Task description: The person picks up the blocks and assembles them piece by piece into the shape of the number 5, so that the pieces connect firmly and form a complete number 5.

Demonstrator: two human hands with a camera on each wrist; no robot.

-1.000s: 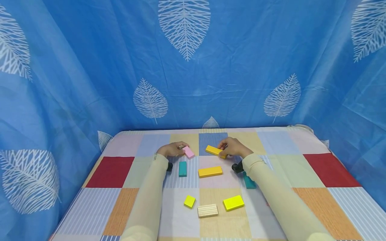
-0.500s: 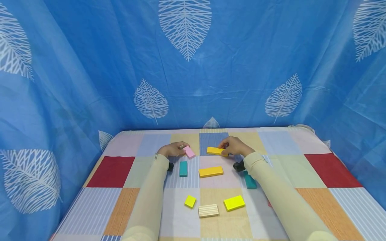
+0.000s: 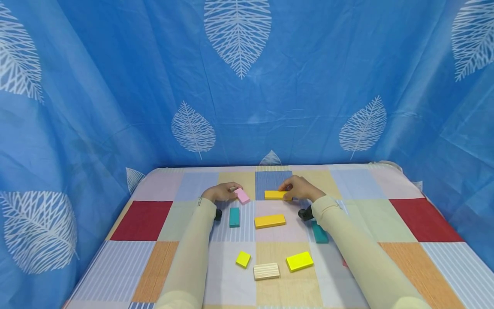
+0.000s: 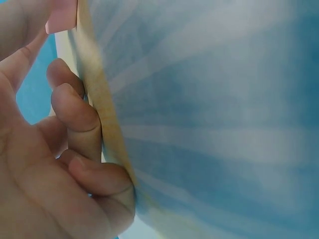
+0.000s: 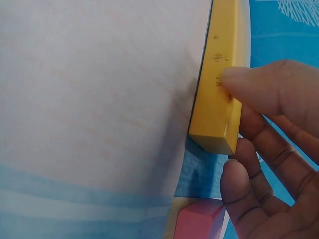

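On the far part of the patterned tablecloth, my left hand (image 3: 220, 192) pinches a small pink block (image 3: 242, 196) between thumb and forefinger. The left wrist view catches just one end of this pink block (image 4: 62, 17); the other fingers curl down against the cloth. To the right, my right hand (image 3: 301, 189) grips the right end of a long orange-yellow block (image 3: 272, 195), which lies lengthwise from left to right. In the right wrist view the thumb presses the near face of the yellow block (image 5: 214, 99), fingers behind it.
Nearer lie a teal block (image 3: 234, 217), another orange-yellow block (image 3: 269, 221), a second teal block (image 3: 319, 232) partly under the right sleeve, a yellow square (image 3: 243, 259), a striped wooden block (image 3: 266, 271) and a bright yellow block (image 3: 299, 261). A reddish block (image 5: 197, 221) sits beside the right fingers.
The orange-yellow block in my right hand has turned from a slant to lie nearly parallel to the table's far edge. My left hand and the pink block stay in place.
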